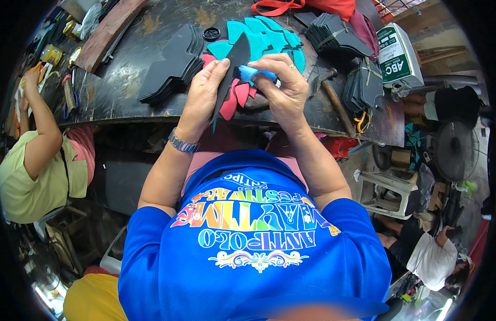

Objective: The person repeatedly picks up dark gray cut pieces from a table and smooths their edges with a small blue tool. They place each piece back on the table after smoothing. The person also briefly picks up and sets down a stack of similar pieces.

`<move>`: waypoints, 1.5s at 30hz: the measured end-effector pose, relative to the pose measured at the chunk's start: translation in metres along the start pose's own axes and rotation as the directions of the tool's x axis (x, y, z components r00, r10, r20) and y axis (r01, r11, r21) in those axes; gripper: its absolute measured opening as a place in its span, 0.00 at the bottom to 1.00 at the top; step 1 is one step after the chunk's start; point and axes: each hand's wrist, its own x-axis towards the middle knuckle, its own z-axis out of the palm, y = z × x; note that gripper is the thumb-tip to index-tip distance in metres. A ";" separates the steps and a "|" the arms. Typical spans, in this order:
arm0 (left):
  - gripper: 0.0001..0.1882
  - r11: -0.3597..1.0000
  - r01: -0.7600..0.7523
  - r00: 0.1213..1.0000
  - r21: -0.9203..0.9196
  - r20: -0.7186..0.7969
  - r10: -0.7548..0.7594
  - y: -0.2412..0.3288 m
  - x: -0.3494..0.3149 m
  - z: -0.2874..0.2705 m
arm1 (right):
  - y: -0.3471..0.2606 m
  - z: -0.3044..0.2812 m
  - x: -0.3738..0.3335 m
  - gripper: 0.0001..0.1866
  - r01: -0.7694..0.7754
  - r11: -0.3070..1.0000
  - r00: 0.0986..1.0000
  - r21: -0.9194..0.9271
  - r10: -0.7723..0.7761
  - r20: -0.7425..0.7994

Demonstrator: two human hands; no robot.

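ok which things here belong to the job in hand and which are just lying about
Likely in use:
- black piece, in left hand
- blue item (kind unclear), in right hand
- pink pieces
- teal pieces

Seemingly lying about:
- wooden-handled tool
- wooden plank
- green-and-white can

Lettering on a blue shirt [264, 289]: several lines of bulky multicoloured capitals, upside down in this view, with one short line of small numerals toward the hem. Lettering on a green-and-white boxy container [399, 56]: large white capitals on the green part, smaller dark print on the white.
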 end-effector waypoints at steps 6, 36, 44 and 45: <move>0.12 0.993 0.028 0.996 -0.116 0.088 -0.018 -0.011 -0.001 -0.011 | 0.009 -0.005 -0.001 0.12 -0.024 0.998 1.000 0.054 0.024 0.002; 0.13 0.951 -0.301 0.951 0.070 -0.058 0.305 -0.023 0.008 0.002 | -0.010 -0.002 -0.027 0.11 -0.545 0.640 0.826 0.541 0.521 0.215; 0.13 0.846 -0.429 0.890 0.317 -0.012 0.456 -0.024 0.011 -0.004 | 0.000 -0.025 -0.018 0.11 -0.812 0.285 0.566 0.510 0.600 0.565; 0.13 0.844 -0.404 0.899 0.354 -0.017 0.438 -0.024 0.012 -0.006 | 0.001 -0.027 -0.018 0.11 -0.827 0.259 0.543 0.499 0.599 0.589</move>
